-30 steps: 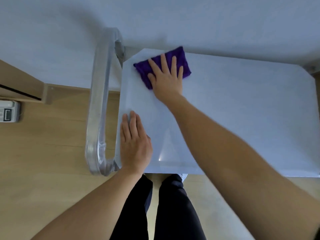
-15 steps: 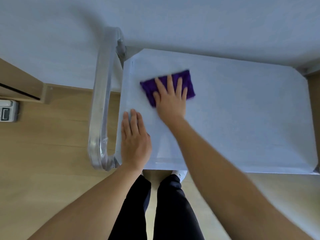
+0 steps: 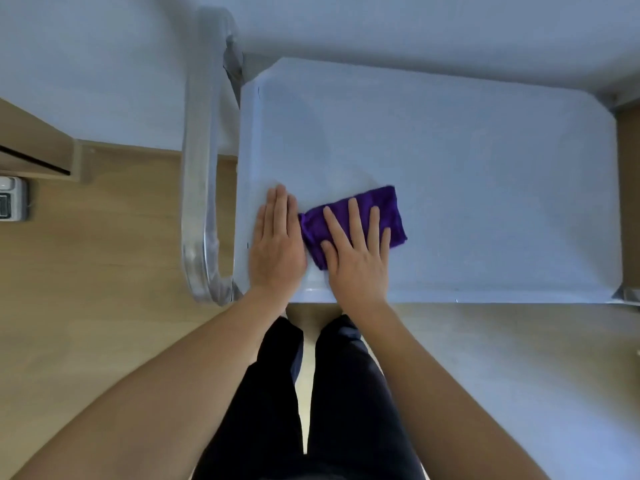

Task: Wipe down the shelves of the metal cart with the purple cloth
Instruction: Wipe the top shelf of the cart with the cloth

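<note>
The smooth, round-cornered metal shelf point(image 3: 467, 161) had a bent tubular handle point(image 3: 199, 168) at its left end. Near its front-left corner the left hand point(image 3: 277, 247) lay flat, fingers straight; the right hand point(image 3: 356, 265) pressed flat on the folded, fuzzy purple cloth point(image 3: 389, 209).

The metal cart's top shelf point(image 3: 485, 168) bears a folded purple cloth point(image 3: 384, 209) by its near-left corner; the left hand point(image 3: 277, 247) lies flat just beside it.

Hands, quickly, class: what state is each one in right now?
Left hand: open, flat on the top shelf.
Right hand: open, straight fingers pressing the purple cloth.
</note>
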Available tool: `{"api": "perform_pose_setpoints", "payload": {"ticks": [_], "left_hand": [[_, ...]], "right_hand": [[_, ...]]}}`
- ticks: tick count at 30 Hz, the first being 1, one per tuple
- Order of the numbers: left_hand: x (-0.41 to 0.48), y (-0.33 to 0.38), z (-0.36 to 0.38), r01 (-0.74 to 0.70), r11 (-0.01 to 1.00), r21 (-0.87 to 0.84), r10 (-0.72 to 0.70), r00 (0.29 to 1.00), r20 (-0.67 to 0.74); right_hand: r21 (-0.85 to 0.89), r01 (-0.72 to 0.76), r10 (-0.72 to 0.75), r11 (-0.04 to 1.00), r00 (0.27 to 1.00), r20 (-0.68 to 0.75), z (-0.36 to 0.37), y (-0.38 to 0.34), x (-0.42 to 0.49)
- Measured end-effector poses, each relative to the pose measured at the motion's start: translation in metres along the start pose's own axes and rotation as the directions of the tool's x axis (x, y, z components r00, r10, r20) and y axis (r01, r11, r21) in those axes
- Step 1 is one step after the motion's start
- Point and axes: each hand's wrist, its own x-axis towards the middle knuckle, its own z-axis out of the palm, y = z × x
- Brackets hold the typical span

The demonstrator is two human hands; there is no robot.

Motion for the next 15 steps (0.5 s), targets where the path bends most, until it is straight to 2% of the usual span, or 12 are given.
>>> {"api": "perform_pose_setpoints", "payload": {"ticks": [6,9,11,15], "left_hand": [[-0.007,0.015,-0.002,-0.004,1.000,-0.019,0.005,0.999,0.052],[-0.016,0.018,-0.002,-0.030,0.999,-0.040,0.032,0.997,0.070],[-0.016,0.015,-0.002,-0.028,0.996,-0.082,0.033,0.997,0.066],[-0.014,0.015,0.000,-0.007,0.988,-0.155,0.015,0.999,0.046]], "right_hand": [[0.076,-0.027,0.026,0.997,1.000,0.016,-0.026,-0.003,0.111],[0.037,0.027,-0.029,0.999,0.998,0.049,-0.031,0.001,0.135],[0.027,0.049,-0.049,0.998,0.999,0.009,-0.026,0.008,0.110],[-0.003,0.013,-0.013,1.000,0.999,-0.041,-0.003,0.019,-0.005]]}}
